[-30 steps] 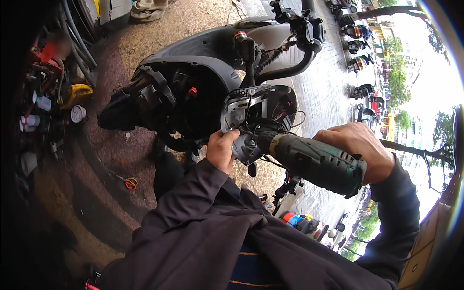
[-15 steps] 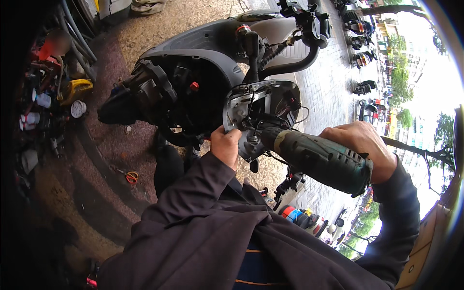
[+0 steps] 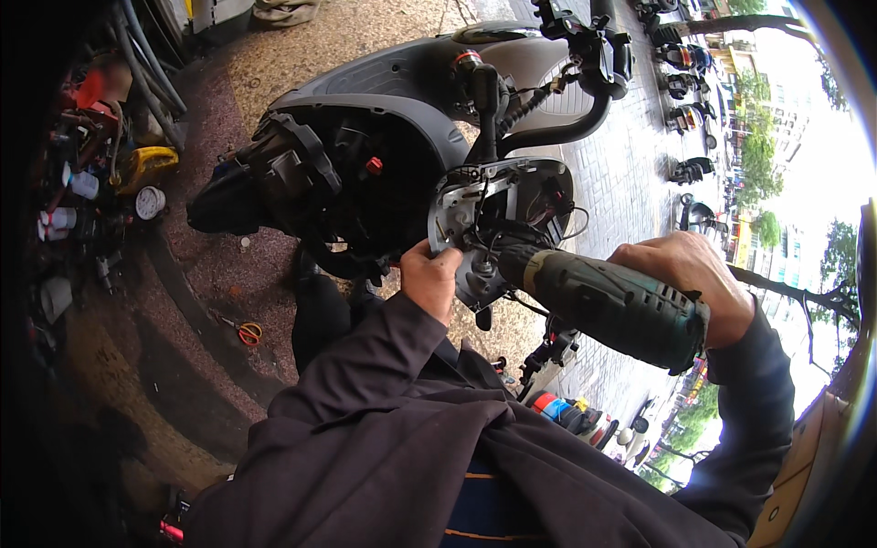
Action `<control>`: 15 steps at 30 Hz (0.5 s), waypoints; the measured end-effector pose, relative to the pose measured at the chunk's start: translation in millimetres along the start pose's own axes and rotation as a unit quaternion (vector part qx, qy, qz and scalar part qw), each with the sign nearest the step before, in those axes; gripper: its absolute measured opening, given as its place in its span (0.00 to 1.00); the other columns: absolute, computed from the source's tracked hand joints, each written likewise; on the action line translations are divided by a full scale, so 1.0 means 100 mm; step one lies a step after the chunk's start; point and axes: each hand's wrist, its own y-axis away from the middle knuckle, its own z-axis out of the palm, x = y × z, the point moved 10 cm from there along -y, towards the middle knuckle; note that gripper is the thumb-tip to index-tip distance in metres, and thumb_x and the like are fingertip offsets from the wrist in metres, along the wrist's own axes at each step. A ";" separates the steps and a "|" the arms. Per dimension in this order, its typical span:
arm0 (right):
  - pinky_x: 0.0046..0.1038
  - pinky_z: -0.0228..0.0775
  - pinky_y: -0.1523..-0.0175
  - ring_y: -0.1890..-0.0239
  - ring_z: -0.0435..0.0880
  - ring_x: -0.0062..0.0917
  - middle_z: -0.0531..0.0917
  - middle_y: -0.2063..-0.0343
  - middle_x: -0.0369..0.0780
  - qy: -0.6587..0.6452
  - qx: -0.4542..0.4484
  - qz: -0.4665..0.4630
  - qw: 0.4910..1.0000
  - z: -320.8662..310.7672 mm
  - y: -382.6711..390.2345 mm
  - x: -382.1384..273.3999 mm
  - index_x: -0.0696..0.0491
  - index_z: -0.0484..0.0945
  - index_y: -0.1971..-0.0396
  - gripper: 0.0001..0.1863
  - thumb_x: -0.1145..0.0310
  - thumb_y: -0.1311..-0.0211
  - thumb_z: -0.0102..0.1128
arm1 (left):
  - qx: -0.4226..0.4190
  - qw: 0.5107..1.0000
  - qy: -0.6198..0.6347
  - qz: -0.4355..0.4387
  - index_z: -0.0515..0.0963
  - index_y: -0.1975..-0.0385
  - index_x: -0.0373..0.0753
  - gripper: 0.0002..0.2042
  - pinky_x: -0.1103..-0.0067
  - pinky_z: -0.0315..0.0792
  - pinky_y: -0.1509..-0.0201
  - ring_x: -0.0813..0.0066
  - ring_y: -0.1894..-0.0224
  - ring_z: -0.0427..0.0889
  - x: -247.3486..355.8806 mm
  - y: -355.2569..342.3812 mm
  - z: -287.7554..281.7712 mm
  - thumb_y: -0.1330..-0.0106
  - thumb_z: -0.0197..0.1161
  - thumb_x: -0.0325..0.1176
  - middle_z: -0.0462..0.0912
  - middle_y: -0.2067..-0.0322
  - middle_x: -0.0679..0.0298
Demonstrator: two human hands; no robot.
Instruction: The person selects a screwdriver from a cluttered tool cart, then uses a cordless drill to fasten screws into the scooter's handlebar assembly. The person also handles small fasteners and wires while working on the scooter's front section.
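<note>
My right hand (image 3: 690, 279) is closed around a worn dark green power drill (image 3: 612, 306), its handle hidden behind the body. The drill's nose points left, into the opened front of a scooter (image 3: 384, 78). My left hand (image 3: 427, 281) grips the edge of a grey panel (image 3: 445, 196), thumb on top and fingers hidden beneath. Loose black wires (image 3: 577, 219) and a metal bracket show inside that panel. Whether the drill's tip touches a screw cannot be seen. Beyond the panel rise the scooter's handlebars (image 3: 598, 59).
Orange-handled scissors (image 3: 248, 334) lie on the reddish floor at left. Farther left stand a round white gauge (image 3: 150, 203), a yellow tool case (image 3: 146, 169) and cluttered tools. Parked scooters (image 3: 685, 82) line the paved street at right.
The panel, handlebars and drill sit slightly farther right and lower in the picture. Both hands keep their grips.
</note>
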 end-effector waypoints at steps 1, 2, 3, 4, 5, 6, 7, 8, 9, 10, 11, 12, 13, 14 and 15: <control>0.41 0.68 0.68 0.73 0.80 0.48 0.77 0.82 0.46 -0.003 0.009 -0.013 1.000 -0.02 0.00 -0.02 0.52 0.76 0.71 0.16 0.61 0.61 0.67 | -0.003 1.000 0.004 0.000 0.79 0.76 0.32 0.04 0.82 0.59 0.72 0.87 0.76 0.66 0.00 0.00 0.01 0.44 0.56 0.21 0.75 0.78 0.74; 0.41 0.68 0.68 0.74 0.80 0.47 0.77 0.82 0.46 -0.003 0.009 -0.014 1.000 -0.02 0.00 -0.02 0.52 0.77 0.71 0.16 0.61 0.61 0.67 | -0.007 1.000 0.008 -0.001 0.79 0.75 0.32 0.04 0.82 0.59 0.72 0.87 0.76 0.65 0.01 0.01 0.02 0.44 0.56 0.21 0.75 0.78 0.73; 0.41 0.68 0.68 0.74 0.80 0.47 0.77 0.82 0.46 -0.001 0.001 -0.005 1.000 0.00 0.00 0.01 0.52 0.77 0.71 0.16 0.61 0.60 0.67 | -0.010 1.000 0.011 -0.006 0.79 0.75 0.32 0.05 0.82 0.59 0.72 0.87 0.76 0.65 0.01 0.01 0.03 0.45 0.55 0.20 0.75 0.78 0.73; 0.41 0.68 0.68 0.74 0.80 0.47 0.77 0.82 0.46 -0.003 0.009 -0.014 1.000 -0.01 0.00 -0.01 0.52 0.77 0.71 0.16 0.61 0.60 0.67 | -0.013 1.000 0.014 -0.012 0.79 0.75 0.32 0.05 0.82 0.59 0.72 0.87 0.76 0.66 0.01 0.01 0.03 0.45 0.55 0.20 0.75 0.78 0.73; 0.41 0.68 0.68 0.74 0.80 0.46 0.77 0.82 0.46 -0.002 0.010 -0.013 1.000 -0.01 0.00 -0.01 0.52 0.77 0.71 0.16 0.61 0.60 0.67 | -0.012 1.000 0.010 -0.016 0.79 0.74 0.32 0.05 0.82 0.59 0.72 0.87 0.76 0.66 0.01 0.01 0.03 0.45 0.55 0.20 0.75 0.78 0.73; 0.41 0.68 0.68 0.75 0.81 0.46 0.77 0.82 0.46 0.003 0.003 -0.001 1.000 0.01 0.00 0.02 0.52 0.77 0.71 0.16 0.61 0.60 0.67 | -0.014 1.000 0.017 -0.020 0.79 0.74 0.31 0.05 0.82 0.59 0.72 0.87 0.76 0.66 0.01 0.01 0.04 0.45 0.55 0.20 0.75 0.78 0.73; 0.41 0.68 0.69 0.75 0.81 0.46 0.77 0.82 0.46 -0.002 0.011 -0.012 1.000 -0.01 0.00 0.00 0.52 0.77 0.71 0.16 0.61 0.60 0.67 | -0.014 0.999 0.017 -0.023 0.79 0.74 0.31 0.06 0.82 0.59 0.72 0.87 0.76 0.66 0.00 0.01 0.04 0.46 0.54 0.20 0.75 0.77 0.73; 0.40 0.68 0.69 0.75 0.81 0.46 0.77 0.82 0.46 -0.004 0.010 -0.011 1.000 0.00 0.00 0.00 0.52 0.77 0.71 0.16 0.61 0.60 0.67 | -0.014 0.999 0.017 -0.026 0.80 0.73 0.31 0.06 0.82 0.60 0.72 0.87 0.76 0.66 0.00 0.01 0.04 0.46 0.54 0.19 0.75 0.77 0.73; 0.40 0.68 0.69 0.76 0.80 0.45 0.77 0.82 0.46 -0.004 0.001 0.003 1.000 0.02 0.00 0.02 0.52 0.77 0.70 0.16 0.61 0.59 0.67 | -0.012 1.000 0.012 -0.023 0.80 0.73 0.31 0.07 0.82 0.60 0.72 0.87 0.76 0.66 -0.01 0.01 0.03 0.46 0.54 0.19 0.75 0.77 0.73; 0.40 0.68 0.69 0.76 0.80 0.45 0.77 0.83 0.46 -0.005 0.011 -0.011 1.000 -0.01 0.00 0.00 0.52 0.77 0.70 0.16 0.61 0.59 0.67 | -0.010 1.000 0.008 -0.020 0.80 0.72 0.31 0.07 0.83 0.60 0.72 0.87 0.76 0.65 -0.01 0.00 0.02 0.46 0.54 0.19 0.75 0.77 0.73; 0.40 0.68 0.69 0.76 0.80 0.46 0.77 0.83 0.46 -0.004 0.013 -0.011 1.000 -0.01 0.01 0.00 0.52 0.77 0.70 0.16 0.61 0.59 0.67 | -0.008 1.000 0.003 -0.016 0.80 0.72 0.31 0.07 0.83 0.60 0.71 0.87 0.77 0.65 -0.02 -0.01 0.01 0.46 0.54 0.19 0.75 0.77 0.74; 0.40 0.68 0.69 0.76 0.80 0.46 0.77 0.83 0.46 -0.003 0.007 -0.003 1.000 0.00 0.01 0.01 0.53 0.77 0.70 0.16 0.61 0.59 0.67 | -0.012 1.000 -0.005 -0.005 0.80 0.72 0.31 0.08 0.83 0.60 0.71 0.87 0.77 0.65 -0.01 -0.02 0.00 0.46 0.54 0.20 0.75 0.77 0.74; 0.40 0.68 0.69 0.76 0.80 0.46 0.77 0.83 0.46 -0.001 0.012 -0.011 1.000 -0.01 0.01 0.00 0.53 0.77 0.70 0.16 0.61 0.59 0.67 | -0.017 1.000 -0.014 0.006 0.80 0.71 0.30 0.08 0.83 0.60 0.71 0.87 0.77 0.64 0.00 -0.03 0.00 0.46 0.53 0.20 0.75 0.77 0.74; 0.40 0.68 0.69 0.76 0.80 0.46 0.77 0.83 0.46 0.002 0.009 -0.008 1.000 0.00 0.01 0.01 0.53 0.77 0.71 0.16 0.61 0.60 0.67 | -0.013 0.999 -0.033 0.013 0.80 0.71 0.30 0.08 0.84 0.60 0.71 0.87 0.77 0.64 0.00 -0.04 -0.02 0.45 0.53 0.20 0.74 0.78 0.75; 0.41 0.68 0.69 0.76 0.80 0.46 0.77 0.83 0.46 0.005 0.000 0.002 1.000 0.02 0.01 0.03 0.53 0.77 0.71 0.16 0.61 0.60 0.67 | -0.022 0.999 -0.025 0.027 0.80 0.71 0.30 0.08 0.84 0.59 0.72 0.88 0.77 0.63 0.00 -0.05 -0.01 0.45 0.53 0.20 0.74 0.78 0.75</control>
